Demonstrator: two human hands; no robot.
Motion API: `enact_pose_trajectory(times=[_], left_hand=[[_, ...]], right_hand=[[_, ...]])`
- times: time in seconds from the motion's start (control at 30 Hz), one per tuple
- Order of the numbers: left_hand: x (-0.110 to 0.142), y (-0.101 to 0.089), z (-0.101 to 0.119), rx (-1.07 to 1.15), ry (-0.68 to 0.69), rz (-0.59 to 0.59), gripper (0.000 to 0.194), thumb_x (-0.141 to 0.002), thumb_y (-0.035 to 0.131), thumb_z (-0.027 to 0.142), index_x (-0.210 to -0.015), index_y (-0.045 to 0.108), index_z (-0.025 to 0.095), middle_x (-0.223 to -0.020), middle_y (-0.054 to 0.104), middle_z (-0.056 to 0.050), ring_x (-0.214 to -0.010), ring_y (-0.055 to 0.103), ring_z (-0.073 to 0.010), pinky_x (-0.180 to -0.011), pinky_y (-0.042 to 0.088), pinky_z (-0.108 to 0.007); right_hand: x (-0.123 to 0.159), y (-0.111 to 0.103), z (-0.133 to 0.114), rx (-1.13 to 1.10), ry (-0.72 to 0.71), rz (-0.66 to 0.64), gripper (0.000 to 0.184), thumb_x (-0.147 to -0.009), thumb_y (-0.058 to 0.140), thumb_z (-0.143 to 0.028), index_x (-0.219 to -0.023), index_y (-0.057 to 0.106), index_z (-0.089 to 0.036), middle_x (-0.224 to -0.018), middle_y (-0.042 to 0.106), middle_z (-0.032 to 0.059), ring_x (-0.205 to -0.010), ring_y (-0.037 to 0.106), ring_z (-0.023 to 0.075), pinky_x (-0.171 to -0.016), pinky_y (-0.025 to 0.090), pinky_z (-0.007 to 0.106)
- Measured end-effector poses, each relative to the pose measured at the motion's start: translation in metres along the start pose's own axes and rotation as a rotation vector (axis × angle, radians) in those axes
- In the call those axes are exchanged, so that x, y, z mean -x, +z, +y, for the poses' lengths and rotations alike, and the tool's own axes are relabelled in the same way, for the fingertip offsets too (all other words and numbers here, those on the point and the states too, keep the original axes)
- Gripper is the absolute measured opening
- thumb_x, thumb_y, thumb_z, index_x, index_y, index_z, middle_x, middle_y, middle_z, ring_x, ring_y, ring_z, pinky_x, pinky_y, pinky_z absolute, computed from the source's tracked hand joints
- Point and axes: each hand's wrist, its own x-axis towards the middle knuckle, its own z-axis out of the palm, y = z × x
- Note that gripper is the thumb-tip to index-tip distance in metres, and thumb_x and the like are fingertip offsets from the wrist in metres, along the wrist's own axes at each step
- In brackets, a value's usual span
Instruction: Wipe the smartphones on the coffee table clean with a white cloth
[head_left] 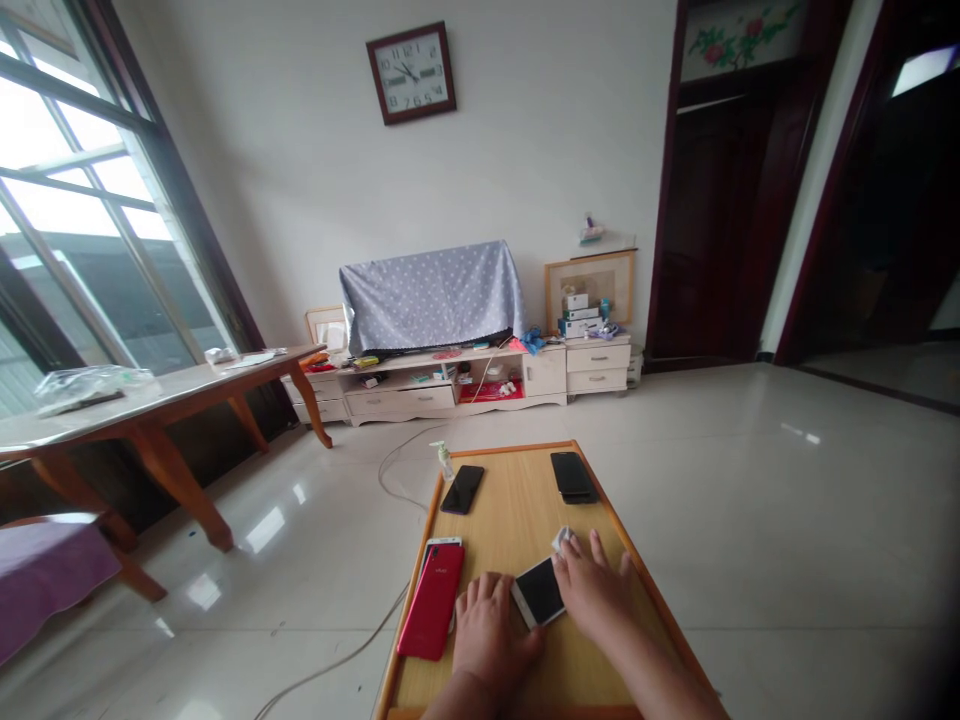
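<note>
A white smartphone with a dark screen (pixel 541 590) lies tilted on the small wooden table between my hands. My left hand (pixel 487 625) rests at its left edge, index finger at one corner and thumb at the lower one, holding it against the tabletop. My right hand (pixel 596 590) reaches over the phone's right side. Its thumb and first fingers pinch a crumpled white tissue (pixel 562 538) just beyond the phone's upper edge, while the other fingers are spread. Beside my left hand, a red phone (pixel 433 605) lies face down, partly covering a white phone (pixel 448 542).
At the far end of the table (pixel 517 475) lie a black phone (pixel 463 489) and a dark stack of phones (pixel 573 477). A pump bottle (pixel 443 460) stands at the far left corner. Cables (pixel 360 645) run along the floor. Beyond is a white TV cabinet (pixel 544 375).
</note>
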Motion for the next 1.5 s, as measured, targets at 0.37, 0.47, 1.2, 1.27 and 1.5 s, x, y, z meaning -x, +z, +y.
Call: enact_pose_trajectory(times=[0.37,0.47,1.2,1.27,1.5], left_hand=[[-0.003,0.007,-0.006,0.021,0.021,0.028,0.057,-0.078,0.058,0.052,-0.130,0.058,0.030,-0.133,0.056,-0.006,-0.124,0.047,-0.0283,-0.107,0.031,-0.039],[-0.003,0.006,-0.004,0.017,0.018,0.027,0.063,-0.074,0.061,0.055,-0.131,0.057,0.028,-0.135,0.056,-0.007,-0.125,0.046,-0.0297,-0.107,0.031,-0.039],[-0.008,0.015,-0.004,-0.026,0.005,0.021,0.060,-0.077,0.057,0.044,-0.135,0.055,0.029,-0.140,0.054,-0.006,-0.128,0.045,-0.0276,-0.108,0.029,-0.039],[-0.009,0.015,-0.004,-0.029,-0.001,0.010,0.060,-0.076,0.057,0.042,-0.135,0.054,0.029,-0.140,0.053,-0.006,-0.128,0.045,-0.0273,-0.107,0.029,-0.039],[-0.007,0.012,0.002,-0.015,0.013,0.045,0.065,-0.074,0.061,0.053,-0.133,0.056,0.028,-0.138,0.055,-0.007,-0.128,0.045,-0.0291,-0.107,0.030,-0.039]], right_hand=[[0.044,-0.006,-0.007,-0.048,-0.222,-0.079,0.055,-0.103,0.018,-0.048,-0.148,0.047,-0.034,-0.157,0.040,0.0023,-0.152,0.013,0.0335,-0.115,-0.004,0.070],[0.030,-0.018,0.013,0.005,-0.021,-0.031,0.056,-0.103,0.019,-0.048,-0.149,0.046,-0.030,-0.158,0.037,0.0050,-0.152,0.011,0.0346,-0.114,0.000,0.071],[0.072,-0.007,-0.001,-0.209,-0.320,-0.108,0.056,-0.103,0.014,-0.050,-0.147,0.048,-0.038,-0.154,0.044,0.0000,-0.150,0.022,0.0322,-0.117,0.000,0.067],[0.074,-0.006,-0.002,-0.226,-0.350,-0.114,0.055,-0.104,0.015,-0.050,-0.146,0.048,-0.039,-0.154,0.045,-0.0006,-0.150,0.023,0.0324,-0.117,-0.003,0.067],[0.033,-0.032,0.036,-0.098,-0.052,-0.076,0.058,-0.102,0.018,-0.052,-0.149,0.046,-0.030,-0.156,0.041,0.0014,-0.152,0.011,0.0362,-0.115,-0.001,0.071]])
